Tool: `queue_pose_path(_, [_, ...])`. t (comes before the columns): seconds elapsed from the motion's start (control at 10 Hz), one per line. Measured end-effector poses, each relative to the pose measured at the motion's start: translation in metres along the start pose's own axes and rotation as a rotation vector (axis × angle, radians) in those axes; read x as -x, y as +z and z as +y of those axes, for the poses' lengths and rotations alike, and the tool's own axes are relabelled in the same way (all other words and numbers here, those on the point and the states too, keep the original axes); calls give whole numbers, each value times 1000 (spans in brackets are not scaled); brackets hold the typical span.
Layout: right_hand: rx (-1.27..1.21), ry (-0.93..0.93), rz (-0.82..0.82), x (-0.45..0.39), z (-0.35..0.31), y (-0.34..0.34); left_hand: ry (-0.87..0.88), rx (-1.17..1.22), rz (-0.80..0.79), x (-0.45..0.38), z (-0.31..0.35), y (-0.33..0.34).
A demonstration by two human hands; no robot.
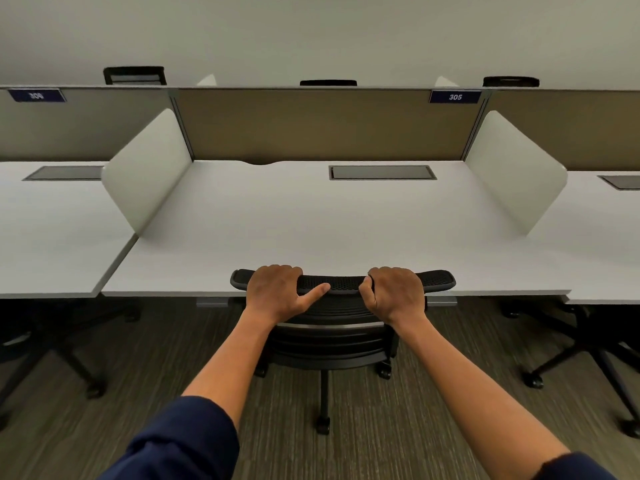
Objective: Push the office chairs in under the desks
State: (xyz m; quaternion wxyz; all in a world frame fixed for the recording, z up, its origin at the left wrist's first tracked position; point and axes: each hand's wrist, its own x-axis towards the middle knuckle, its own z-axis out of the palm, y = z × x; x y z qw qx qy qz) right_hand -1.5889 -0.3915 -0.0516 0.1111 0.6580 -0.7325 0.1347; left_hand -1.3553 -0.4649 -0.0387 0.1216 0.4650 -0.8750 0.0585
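Note:
A black mesh office chair stands right in front of me, its backrest top level with the front edge of the white desk. My left hand grips the backrest's top rail left of centre, thumb stretched along the mesh. My right hand grips the same rail right of centre. The seat is hidden under the desk; the chair's wheeled base shows on the carpet below.
White side dividers flank the desk, with a tan back panel carrying a "305" label. Neighbouring desks lie left and right; the wheeled bases of other chairs show beneath them. Striped carpet lies underfoot.

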Motion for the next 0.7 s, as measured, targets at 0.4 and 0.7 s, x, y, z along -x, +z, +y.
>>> queue_pose_path(0.4, [-92,-15,36,-11,10,7,-48,10,-8,-20,-4,13])
queue_pose_path(0.7, [-38,-42,-52,-9,4,-10,-63,104,-151,14,3,-9])
